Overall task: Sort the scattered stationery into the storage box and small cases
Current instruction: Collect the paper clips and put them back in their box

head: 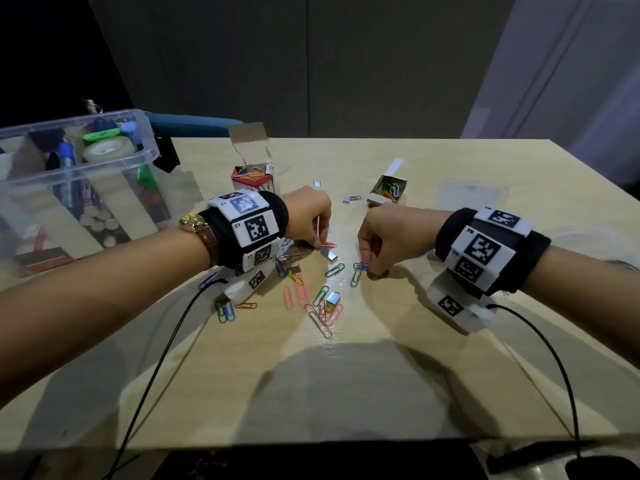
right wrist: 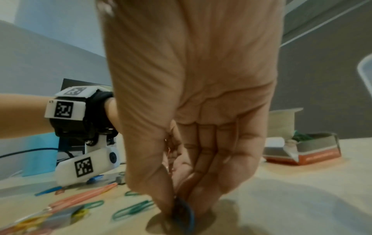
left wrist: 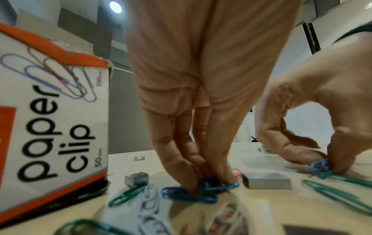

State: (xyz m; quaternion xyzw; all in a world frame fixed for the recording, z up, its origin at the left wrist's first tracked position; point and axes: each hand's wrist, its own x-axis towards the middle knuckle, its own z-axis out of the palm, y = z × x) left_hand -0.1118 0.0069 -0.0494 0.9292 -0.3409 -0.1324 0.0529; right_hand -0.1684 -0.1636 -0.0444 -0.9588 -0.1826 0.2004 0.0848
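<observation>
Here, left hand (head: pixel 306 216): grip pinching a blue paper clip (left wrist: pixel 219 185) on the bench (head: pixel 433 358), mid-bench.
Right hand (head: pixel 388 237): grip pinching another blue clip (head: pixel 361 267) against the bench.
Loose clips (head: pixel 311 303): scattered between the hands and the near edge.
Storage box (head: pixel 69 174): far left corner.
Paper clip carton (head: pixel 252 174): open, toward the far edge.

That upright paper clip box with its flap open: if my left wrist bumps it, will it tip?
Probably yes. The paper clip box stands tall on a narrow base, so a sideways knock likely topples it. It is thin cardboard and looks light, so it may slide first. Its open flap leaves the clips exposed; tipping would likely spill them. The left hand works close in front.
</observation>
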